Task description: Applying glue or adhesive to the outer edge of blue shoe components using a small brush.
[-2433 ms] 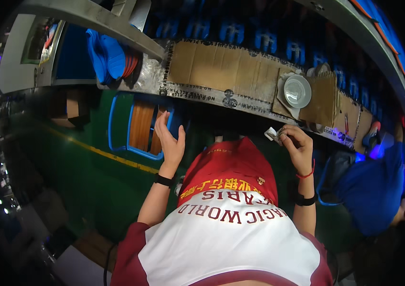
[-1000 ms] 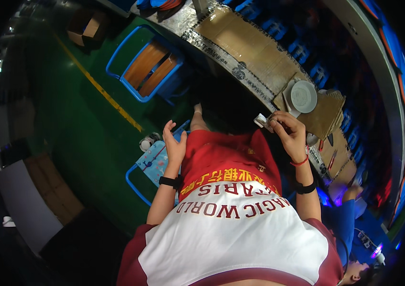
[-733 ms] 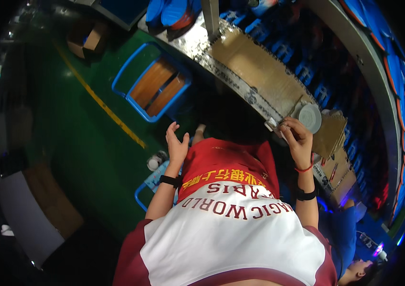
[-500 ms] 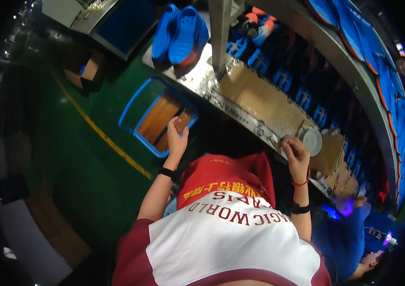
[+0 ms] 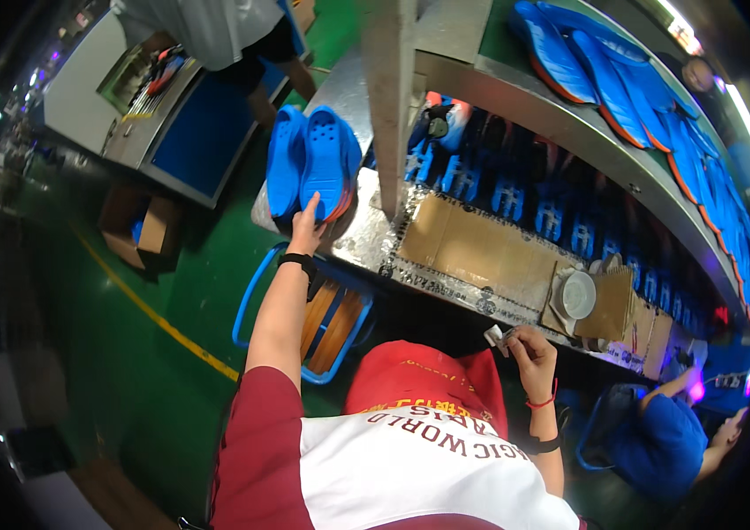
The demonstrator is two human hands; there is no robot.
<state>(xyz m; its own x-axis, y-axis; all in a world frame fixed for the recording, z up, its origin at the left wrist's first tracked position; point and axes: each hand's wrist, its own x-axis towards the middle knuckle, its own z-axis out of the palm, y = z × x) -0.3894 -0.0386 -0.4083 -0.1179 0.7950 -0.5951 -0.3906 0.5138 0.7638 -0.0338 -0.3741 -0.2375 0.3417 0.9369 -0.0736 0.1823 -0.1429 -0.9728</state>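
Observation:
Blue clog-shaped shoe pieces (image 5: 323, 156), with holes at the toe and orange at the lower edge, stand side by side on the metal table end. My left hand (image 5: 307, 233) is at the near heel of the right-hand one. One finger lies over the heel rim, and the other fingers are partly hidden; the hand appears closed on it. In front of the table edge, my right hand (image 5: 532, 355) pinches a small tool with a whitish tip (image 5: 497, 337). The tool's exact kind is too small to tell.
Cardboard (image 5: 472, 246) covers the bench, with a white round bowl (image 5: 576, 293) on it. Rows of blue shoe parts (image 5: 509, 196) fill the shelf behind. A metal post (image 5: 386, 115) rises beside the shoes. A blue-framed stool (image 5: 338, 334) stands below. One person in blue (image 5: 658, 446) sits right.
My left hand has moved forward from above the stool to the blue shoe piece. My right hand has drawn back slightly from the bench with the small tool. A person in grey now shows at upper left.

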